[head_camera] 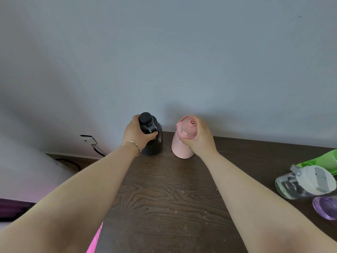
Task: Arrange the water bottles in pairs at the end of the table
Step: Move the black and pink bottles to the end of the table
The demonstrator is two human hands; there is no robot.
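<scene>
A black bottle with a black screw cap stands upright at the far end of the dark wooden table, close to the wall. My left hand is wrapped around its neck and shoulder. Just right of it stands a pink bottle, also upright, with a small gap between the two. My right hand grips the pink bottle's lid and upper body. A clear bottle with a white flip lid lies at the right edge, with a green bottle behind it and a purple bottle in front.
A grey wall rises directly behind the table's far end. To the left, beyond the table edge, a wall socket with a black cable hangs low. Small white crumbs dot the tabletop.
</scene>
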